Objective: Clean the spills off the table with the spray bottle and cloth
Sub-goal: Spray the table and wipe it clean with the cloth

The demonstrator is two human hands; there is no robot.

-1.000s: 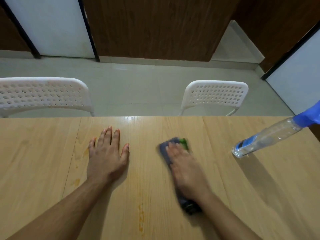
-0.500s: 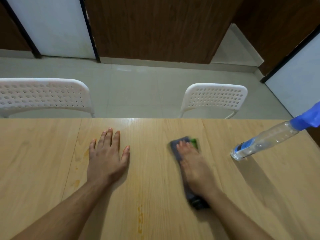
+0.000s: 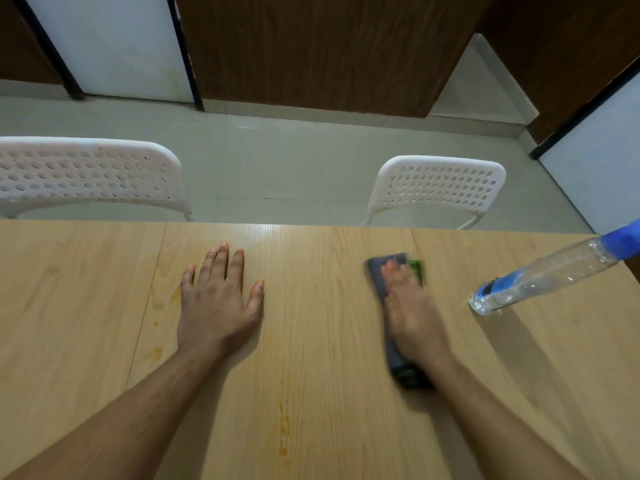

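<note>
Cloth: cloth [image 3: 381, 275] lies flat on the surface [image 3: 346, 341] right of centre, dark grey with a green patch showing at its far end; blurred, so its texture is hard to read.
Cloth handling: judged soft, light and limp; it will bunch or slide unless pressed from above, so a flat palm over its middle suits it better than a pinch at an edge.
Right hand: right hand [image 3: 412, 313] lies on top of the cloth with fingers fairly straight, pressing it down; whether the thumb hooks the edge cannot be told.
Left hand: left hand [image 3: 218, 306] rests flat on the surface, fingers spread, holding nothing.
Spray bottle: spray bottle [image 3: 540, 275] stands at the far right, clear body with a blue top, well apart from both hands; judged light, smooth and easy to tip, best taken round the body below the top.
Spills: orange marks [image 3: 284, 431] sit near the front between the arms, with fainter ones [image 3: 156, 351] left of the left hand.
Beyond the surface: two white chairs [image 3: 436, 188].
</note>
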